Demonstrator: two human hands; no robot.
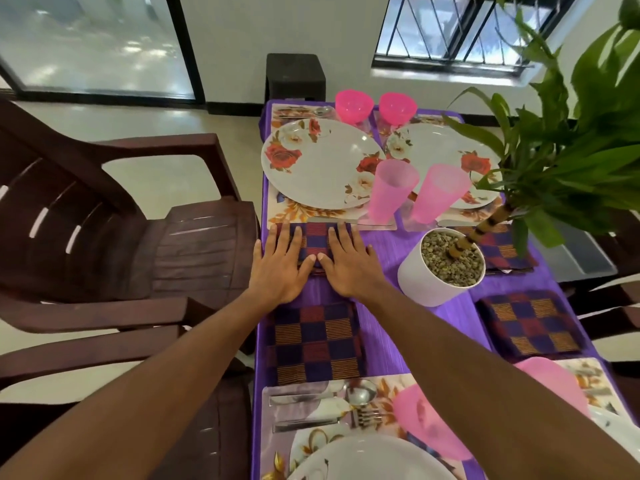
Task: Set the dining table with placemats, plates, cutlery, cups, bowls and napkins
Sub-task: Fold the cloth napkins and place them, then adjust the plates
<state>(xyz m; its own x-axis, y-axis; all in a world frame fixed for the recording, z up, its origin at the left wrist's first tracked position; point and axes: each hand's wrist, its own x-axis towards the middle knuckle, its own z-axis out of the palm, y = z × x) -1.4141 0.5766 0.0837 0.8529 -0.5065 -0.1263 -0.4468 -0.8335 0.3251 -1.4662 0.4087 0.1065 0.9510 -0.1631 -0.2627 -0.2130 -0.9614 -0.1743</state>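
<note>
Head view, pebble-filled pot (424, 284), left hand (280, 263) and right hand (350, 266) pressing napkin (316, 239)

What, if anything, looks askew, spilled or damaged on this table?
Nothing stands out: no spill or damage shows. The left hand and right hand lie flat on a checked napkin beside the rose plate.

no readable text, labels, brands or numbers on any item
</note>
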